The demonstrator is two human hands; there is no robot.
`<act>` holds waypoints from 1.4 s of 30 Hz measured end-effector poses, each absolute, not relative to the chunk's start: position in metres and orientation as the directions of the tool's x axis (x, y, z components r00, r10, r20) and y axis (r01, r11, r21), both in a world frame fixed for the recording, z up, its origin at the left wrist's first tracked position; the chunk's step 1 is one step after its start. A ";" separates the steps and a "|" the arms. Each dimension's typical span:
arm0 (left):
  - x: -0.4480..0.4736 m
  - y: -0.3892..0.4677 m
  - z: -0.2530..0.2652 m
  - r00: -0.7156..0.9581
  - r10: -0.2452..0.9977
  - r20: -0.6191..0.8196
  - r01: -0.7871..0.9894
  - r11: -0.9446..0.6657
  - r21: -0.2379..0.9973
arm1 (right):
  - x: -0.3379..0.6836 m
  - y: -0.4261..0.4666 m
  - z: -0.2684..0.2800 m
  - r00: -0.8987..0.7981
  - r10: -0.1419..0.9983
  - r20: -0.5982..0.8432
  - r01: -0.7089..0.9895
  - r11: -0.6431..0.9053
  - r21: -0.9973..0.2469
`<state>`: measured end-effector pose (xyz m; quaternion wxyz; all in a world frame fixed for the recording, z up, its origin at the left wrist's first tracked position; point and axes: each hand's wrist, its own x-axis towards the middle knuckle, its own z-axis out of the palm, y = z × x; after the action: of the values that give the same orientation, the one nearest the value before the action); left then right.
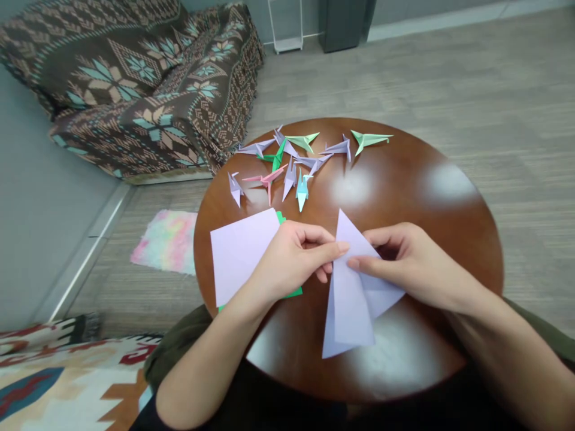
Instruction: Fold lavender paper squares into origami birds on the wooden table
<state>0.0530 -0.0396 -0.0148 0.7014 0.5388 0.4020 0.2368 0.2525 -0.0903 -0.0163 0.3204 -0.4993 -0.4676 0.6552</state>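
A sheet of lilac origami paper [353,305], partly folded with a pointed top and loose flaps below, is held up over the near part of the table. My left hand [305,251] pinches its left edge between thumb and fingers. On the other side, my right hand [399,257] grips the right part, its thumb pressed on the front flap and its fingers behind. Beside my left hand lies a stack of square paper [245,254], lilac on top with green edges showing beneath; my left forearm covers part of it.
Several folded paper cranes [302,190] in lilac, green, pink and blue stand on the far side of the round brown table [462,239]. A sofa [157,114] with a patterned cover stands at the far left. A pastel rug [166,242] lies on the floor.
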 end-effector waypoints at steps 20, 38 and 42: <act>0.056 -0.043 -0.013 0.565 0.721 -0.401 0.131 0.402 0.906 | 0.260 -0.087 -0.022 -0.093 0.940 -0.327 0.117 -0.316 -0.942; 0.056 -0.046 -0.015 0.543 0.799 -0.258 0.080 0.257 0.963 | 0.255 -0.091 -0.019 -0.254 0.881 -0.399 0.119 -0.381 -0.917; 0.058 -0.047 -0.016 0.534 0.801 -0.269 -0.005 0.321 0.947 | 0.249 -0.094 -0.016 -0.330 0.853 -0.403 0.161 -0.370 -0.915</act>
<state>0.0579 -0.0470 -0.0160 0.7126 0.5092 0.3909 0.2828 0.2492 -0.0937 -0.0163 0.2667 -0.5135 -0.4939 0.6490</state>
